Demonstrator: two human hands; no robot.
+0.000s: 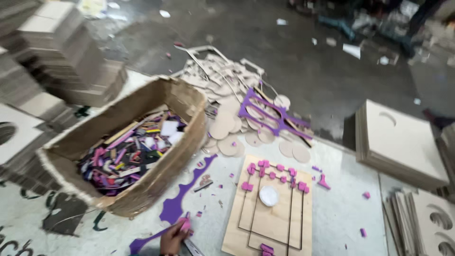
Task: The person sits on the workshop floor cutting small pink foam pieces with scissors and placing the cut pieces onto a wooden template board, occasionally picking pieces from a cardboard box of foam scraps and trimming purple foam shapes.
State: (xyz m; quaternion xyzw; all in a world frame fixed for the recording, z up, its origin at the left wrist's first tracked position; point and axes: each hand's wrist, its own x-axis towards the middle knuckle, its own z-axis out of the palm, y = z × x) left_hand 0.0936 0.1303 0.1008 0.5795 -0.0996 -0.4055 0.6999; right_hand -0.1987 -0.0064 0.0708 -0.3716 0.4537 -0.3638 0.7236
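Observation:
Only one of my hands shows, at the bottom edge; I take it for my left hand (173, 237). Its fingers pinch a small pink piece (185, 224), and it rests over a purple cut-out strip (177, 199) on the mat. To its right lies a light wooden board (272, 213) with dark cut lines, a white disc (268, 195) near its middle and several pink foam pieces (275, 173) along its top. My right hand is out of view.
A worn cardboard box (142, 189) full of coloured scraps stands left of the board. Behind it lie a heap of round wooden cut-outs (227, 128) and a purple frame (265, 114). Stacks of boards stand at left (61, 52) and right (403, 142).

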